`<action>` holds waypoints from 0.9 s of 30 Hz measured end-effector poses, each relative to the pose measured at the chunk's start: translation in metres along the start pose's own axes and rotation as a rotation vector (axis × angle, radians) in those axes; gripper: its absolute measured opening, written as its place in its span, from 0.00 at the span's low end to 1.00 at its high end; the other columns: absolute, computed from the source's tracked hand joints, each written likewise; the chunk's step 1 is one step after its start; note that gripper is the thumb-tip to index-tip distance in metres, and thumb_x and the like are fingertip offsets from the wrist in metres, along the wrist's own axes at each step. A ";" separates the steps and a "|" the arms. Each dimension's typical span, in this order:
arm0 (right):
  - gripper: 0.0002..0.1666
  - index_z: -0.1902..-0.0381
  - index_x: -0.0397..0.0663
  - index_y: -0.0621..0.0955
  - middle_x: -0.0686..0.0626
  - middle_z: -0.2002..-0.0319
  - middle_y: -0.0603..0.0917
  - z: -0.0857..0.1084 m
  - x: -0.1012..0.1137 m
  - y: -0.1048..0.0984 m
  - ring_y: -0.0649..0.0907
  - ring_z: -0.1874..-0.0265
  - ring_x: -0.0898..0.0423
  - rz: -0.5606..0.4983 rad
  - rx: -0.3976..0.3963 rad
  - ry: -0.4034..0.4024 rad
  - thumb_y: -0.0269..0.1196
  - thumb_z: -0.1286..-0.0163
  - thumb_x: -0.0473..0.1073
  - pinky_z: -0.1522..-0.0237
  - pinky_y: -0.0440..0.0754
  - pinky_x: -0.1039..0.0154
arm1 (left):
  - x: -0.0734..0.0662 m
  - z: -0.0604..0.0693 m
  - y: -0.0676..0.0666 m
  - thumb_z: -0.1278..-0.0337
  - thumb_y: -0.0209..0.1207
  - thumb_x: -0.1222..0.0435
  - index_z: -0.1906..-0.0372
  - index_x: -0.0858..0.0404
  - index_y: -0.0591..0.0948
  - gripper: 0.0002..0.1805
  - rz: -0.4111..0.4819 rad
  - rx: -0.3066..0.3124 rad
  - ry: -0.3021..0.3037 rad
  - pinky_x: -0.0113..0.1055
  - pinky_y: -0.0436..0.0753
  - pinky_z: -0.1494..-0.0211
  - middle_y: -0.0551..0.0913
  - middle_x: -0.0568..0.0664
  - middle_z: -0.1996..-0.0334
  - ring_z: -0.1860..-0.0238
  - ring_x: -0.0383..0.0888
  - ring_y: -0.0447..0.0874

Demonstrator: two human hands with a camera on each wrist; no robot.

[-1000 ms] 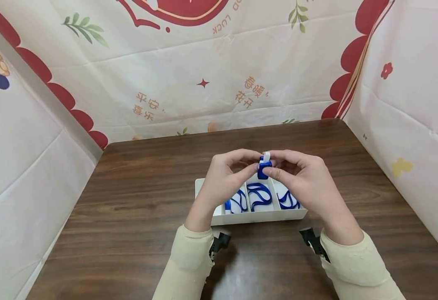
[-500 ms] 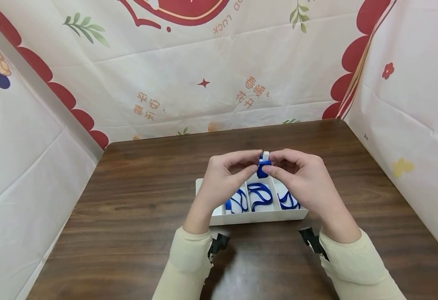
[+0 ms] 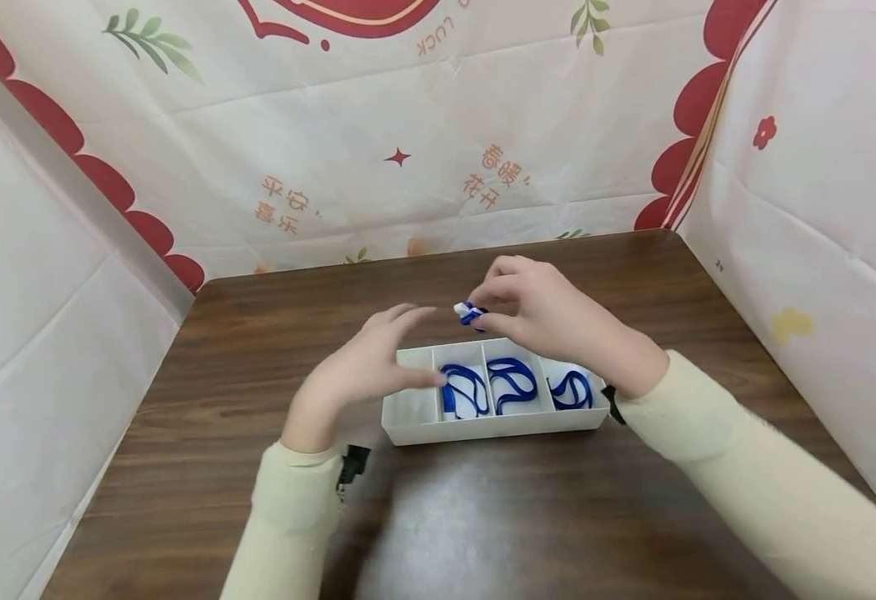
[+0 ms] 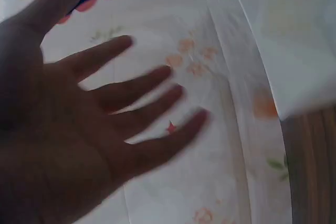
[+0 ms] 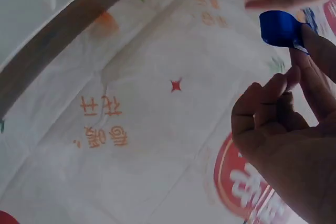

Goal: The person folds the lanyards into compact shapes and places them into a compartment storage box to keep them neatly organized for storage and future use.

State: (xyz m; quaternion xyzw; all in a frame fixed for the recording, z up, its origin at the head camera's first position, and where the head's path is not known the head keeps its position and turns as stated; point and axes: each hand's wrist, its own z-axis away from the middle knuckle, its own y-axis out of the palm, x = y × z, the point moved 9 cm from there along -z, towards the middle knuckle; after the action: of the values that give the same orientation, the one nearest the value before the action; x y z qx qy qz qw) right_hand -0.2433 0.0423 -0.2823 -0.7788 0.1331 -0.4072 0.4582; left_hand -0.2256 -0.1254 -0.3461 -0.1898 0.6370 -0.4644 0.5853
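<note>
My right hand (image 3: 546, 304) pinches a small folded blue-and-white strap (image 3: 469, 314) between thumb and forefinger above the back of a white divided tray (image 3: 498, 429). In the right wrist view the strap (image 5: 278, 29) shows as a wide blue loop sticking out past the fingertips; the other fingers curl towards the palm. My left hand (image 3: 370, 358) hovers at the tray's left end with fingers spread, touching nothing I can make out. The left wrist view shows its palm (image 4: 79, 124) bare. Three tray compartments each hold a loosely coiled blue strap (image 3: 513, 383).
The tray stands on a brown wooden table (image 3: 257, 417). White printed cloth (image 3: 347, 167) hangs behind the table and on both sides. A small black device (image 3: 353, 462) is fixed at the left wrist, over a cream sleeve (image 3: 295, 500).
Both hands held the strap together before. The left hand has let go and moved left with its fingers spread; the right hand has carried the strap left and tilted it.
</note>
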 end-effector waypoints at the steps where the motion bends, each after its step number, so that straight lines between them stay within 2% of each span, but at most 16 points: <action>1: 0.11 0.52 0.50 0.92 0.51 0.60 0.84 -0.006 0.003 0.003 0.80 0.63 0.55 0.034 0.029 -0.024 0.76 0.32 0.40 0.61 0.83 0.61 | 0.011 0.001 0.003 0.40 0.74 0.47 0.17 0.53 0.64 0.50 -0.031 0.050 -0.050 0.62 0.63 0.16 0.60 0.56 0.15 0.14 0.59 0.53; 4: 0.10 0.52 0.47 0.92 0.51 0.63 0.86 -0.018 0.012 0.018 0.81 0.64 0.55 0.150 0.093 -0.127 0.75 0.31 0.40 0.61 0.85 0.61 | 0.040 0.007 0.016 0.44 0.76 0.44 0.14 0.57 0.55 0.60 -0.108 0.186 -0.169 0.67 0.59 0.16 0.51 0.63 0.13 0.13 0.66 0.45; 8: 0.10 0.52 0.47 0.92 0.51 0.63 0.89 -0.027 0.024 0.046 0.86 0.64 0.55 0.333 0.149 -0.317 0.73 0.29 0.40 0.56 0.89 0.59 | 0.066 0.013 0.036 0.49 0.78 0.42 0.12 0.61 0.45 0.71 -0.122 0.303 -0.250 0.65 0.61 0.16 0.46 0.67 0.13 0.13 0.66 0.48; 12: 0.10 0.51 0.50 0.92 0.50 0.61 0.92 -0.028 0.036 0.080 0.90 0.63 0.54 0.486 0.236 -0.524 0.71 0.28 0.38 0.54 0.91 0.57 | 0.078 0.015 0.044 0.52 0.81 0.44 0.12 0.61 0.38 0.77 -0.098 0.337 -0.296 0.59 0.63 0.16 0.47 0.63 0.13 0.13 0.60 0.53; 15: 0.10 0.50 0.51 0.91 0.51 0.58 0.92 -0.027 0.042 0.110 0.90 0.62 0.55 0.632 0.344 -0.649 0.69 0.26 0.37 0.58 0.91 0.59 | 0.078 0.014 0.045 0.52 0.81 0.45 0.12 0.59 0.37 0.77 -0.104 0.346 -0.311 0.57 0.67 0.18 0.56 0.62 0.15 0.16 0.57 0.62; 17: 0.10 0.50 0.54 0.91 0.53 0.57 0.91 -0.027 0.044 0.129 0.89 0.62 0.57 0.723 0.403 -0.698 0.68 0.26 0.38 0.60 0.90 0.61 | 0.078 0.015 0.044 0.53 0.81 0.44 0.12 0.58 0.37 0.77 -0.128 0.350 -0.323 0.59 0.72 0.22 0.65 0.62 0.18 0.20 0.57 0.69; 19: 0.10 0.51 0.56 0.91 0.54 0.56 0.91 -0.030 0.046 0.146 0.88 0.61 0.58 0.791 0.439 -0.721 0.68 0.25 0.39 0.61 0.90 0.62 | 0.078 0.016 0.043 0.55 0.81 0.42 0.12 0.57 0.38 0.78 -0.181 0.349 -0.338 0.62 0.76 0.26 0.77 0.62 0.26 0.25 0.57 0.76; 22: 0.07 0.55 0.59 0.92 0.57 0.58 0.91 -0.034 0.047 0.168 0.88 0.61 0.59 0.827 0.473 -0.714 0.70 0.27 0.42 0.62 0.90 0.62 | 0.077 0.017 0.039 0.57 0.81 0.39 0.12 0.57 0.40 0.78 -0.270 0.336 -0.356 0.64 0.78 0.31 0.87 0.59 0.40 0.31 0.58 0.82; 24: 0.06 0.59 0.59 0.92 0.57 0.59 0.90 -0.036 0.045 0.181 0.87 0.63 0.59 0.826 0.512 -0.684 0.71 0.29 0.41 0.63 0.90 0.61 | 0.077 0.017 0.038 0.58 0.80 0.37 0.12 0.56 0.41 0.78 -0.308 0.329 -0.364 0.65 0.78 0.31 0.88 0.58 0.41 0.32 0.58 0.82; 27: 0.06 0.61 0.60 0.91 0.57 0.61 0.90 -0.037 0.039 0.195 0.86 0.67 0.60 0.793 0.573 -0.623 0.73 0.32 0.40 0.65 0.89 0.62 | 0.077 0.018 0.039 0.57 0.80 0.37 0.12 0.54 0.40 0.77 -0.310 0.338 -0.370 0.63 0.79 0.33 0.90 0.56 0.47 0.37 0.56 0.85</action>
State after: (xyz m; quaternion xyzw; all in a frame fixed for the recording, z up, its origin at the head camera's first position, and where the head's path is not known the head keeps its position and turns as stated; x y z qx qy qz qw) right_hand -0.2144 -0.1091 -0.4131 -0.5974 0.1582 0.0243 0.7858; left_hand -0.2163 -0.1730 -0.4190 -0.2661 0.3963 -0.6054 0.6369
